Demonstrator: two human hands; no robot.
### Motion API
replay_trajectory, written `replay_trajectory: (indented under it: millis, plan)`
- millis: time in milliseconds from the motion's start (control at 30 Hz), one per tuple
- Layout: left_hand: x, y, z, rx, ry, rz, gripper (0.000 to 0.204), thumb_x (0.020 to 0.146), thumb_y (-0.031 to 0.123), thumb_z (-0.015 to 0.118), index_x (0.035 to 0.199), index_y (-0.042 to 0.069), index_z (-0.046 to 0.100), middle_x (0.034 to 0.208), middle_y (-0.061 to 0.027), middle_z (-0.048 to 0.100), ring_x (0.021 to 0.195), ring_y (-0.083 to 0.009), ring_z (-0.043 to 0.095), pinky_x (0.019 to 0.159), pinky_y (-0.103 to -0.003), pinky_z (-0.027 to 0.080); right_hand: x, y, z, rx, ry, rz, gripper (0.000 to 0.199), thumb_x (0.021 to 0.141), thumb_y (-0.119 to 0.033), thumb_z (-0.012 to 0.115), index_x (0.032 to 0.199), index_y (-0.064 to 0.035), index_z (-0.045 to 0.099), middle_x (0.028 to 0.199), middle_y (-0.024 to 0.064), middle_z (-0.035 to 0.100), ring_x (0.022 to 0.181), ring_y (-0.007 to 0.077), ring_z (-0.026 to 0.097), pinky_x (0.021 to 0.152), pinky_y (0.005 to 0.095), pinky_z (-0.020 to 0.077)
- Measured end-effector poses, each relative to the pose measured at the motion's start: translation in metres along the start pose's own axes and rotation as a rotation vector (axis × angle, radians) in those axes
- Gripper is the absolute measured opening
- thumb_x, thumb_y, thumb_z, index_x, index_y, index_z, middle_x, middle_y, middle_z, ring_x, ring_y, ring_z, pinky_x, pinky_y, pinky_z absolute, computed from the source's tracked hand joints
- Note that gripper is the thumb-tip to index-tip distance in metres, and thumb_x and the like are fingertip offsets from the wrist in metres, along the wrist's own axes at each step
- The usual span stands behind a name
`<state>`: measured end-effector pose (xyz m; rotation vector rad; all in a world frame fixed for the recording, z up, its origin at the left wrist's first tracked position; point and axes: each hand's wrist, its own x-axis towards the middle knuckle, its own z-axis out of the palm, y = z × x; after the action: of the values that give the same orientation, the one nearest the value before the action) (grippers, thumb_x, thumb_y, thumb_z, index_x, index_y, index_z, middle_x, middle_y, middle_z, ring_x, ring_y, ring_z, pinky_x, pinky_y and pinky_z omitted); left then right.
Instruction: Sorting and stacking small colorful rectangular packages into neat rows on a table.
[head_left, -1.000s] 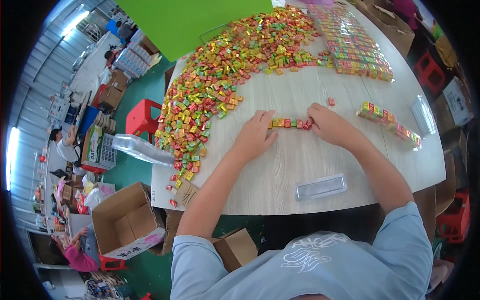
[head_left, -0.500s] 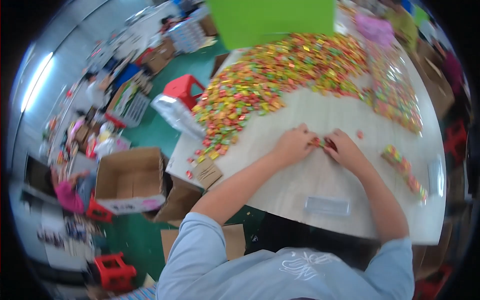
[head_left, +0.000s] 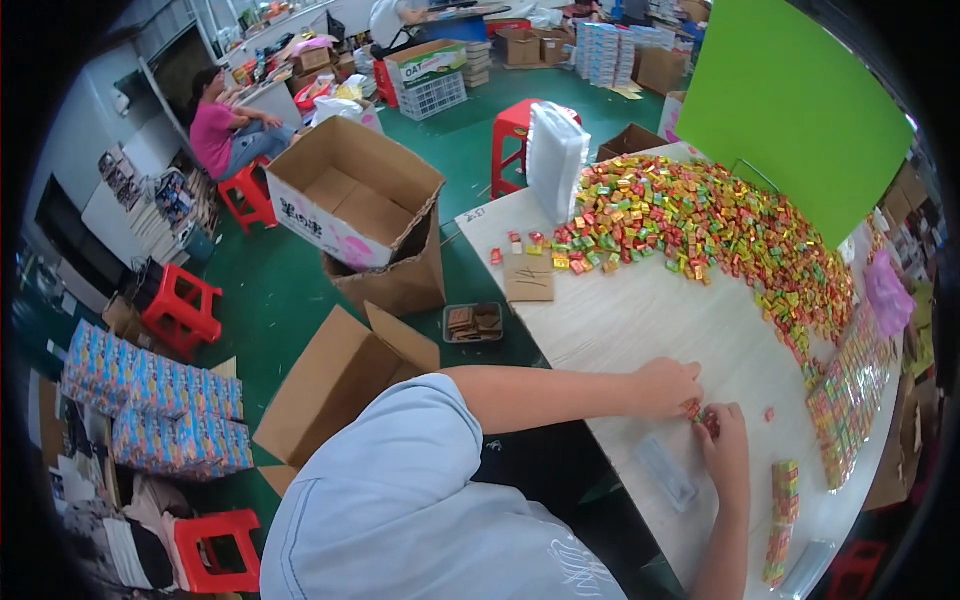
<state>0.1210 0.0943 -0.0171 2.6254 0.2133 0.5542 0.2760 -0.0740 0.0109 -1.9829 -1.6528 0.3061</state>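
Small foil-wrapped candies (head_left: pixel 695 409) sit in the fingers of my left hand (head_left: pixel 662 387), which is closed on them over the table (head_left: pixel 620 330). Right beside it my right hand (head_left: pixel 728 445) is closed too, with reddish candies (head_left: pixel 711 424) partly hidden at its fingertips. The two hands nearly meet. One loose candy (head_left: pixel 769 414) lies to the right of them. A clear plastic box (head_left: pixel 667 474) rests near the table's front edge. Farther right, candies lined up in a short block (head_left: pixel 785 490) lie next to another clear box (head_left: pixel 808 570).
A big candy heap (head_left: pixel 690 215) spreads beneath a green panel (head_left: pixel 790 110). Bagged candies (head_left: pixel 835 420) lie at right. A cardboard piece (head_left: pixel 529 278) and a silvery pack (head_left: pixel 556 160) stand by the left edge. Open cartons (head_left: pixel 345 190) and red stools (head_left: pixel 183 305) occupy the floor; a person sits beyond.
The view has swung to the left, so the table now appears farther right and more floor shows. My hands stay close together with candies at their fingertips.
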Motion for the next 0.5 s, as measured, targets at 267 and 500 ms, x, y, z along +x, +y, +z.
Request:
replay_trajectory:
  millis: [267, 500]
  plan:
    - [-0.006, 0.027, -0.016, 0.014, -0.063, -0.007, 0.019, 0.088, 0.032, 0.072, 0.096, 0.016, 0.078, 0.094, -0.0147, 0.067, 0.087, -0.0347, 0.069, 0.074, -0.046, 0.057, -0.019, -0.024, -0.017, -0.121, 0.038, 0.022, 0.019, 0.088, -0.008, 0.075, 0.1, -0.0024, 0.062, 0.089, 0.0151, 0.058, 0.088, 0.0328, 0.059, 0.081, 0.0416, 0.0486]
    - [-0.028, 0.071, -0.048, -0.059, -0.035, 0.048, 0.022, 0.087, 0.023, 0.079, 0.109, 0.017, 0.078, 0.1, -0.0087, 0.064, 0.083, -0.0306, 0.069, 0.073, -0.041, 0.056, -0.06, -0.063, -0.035, -0.035, 0.069, 0.115, 0.029, 0.088, -0.011, 0.078, 0.114, -0.0036, 0.068, 0.105, 0.012, 0.061, 0.101, 0.0321, 0.061, 0.09, 0.04, 0.0508]
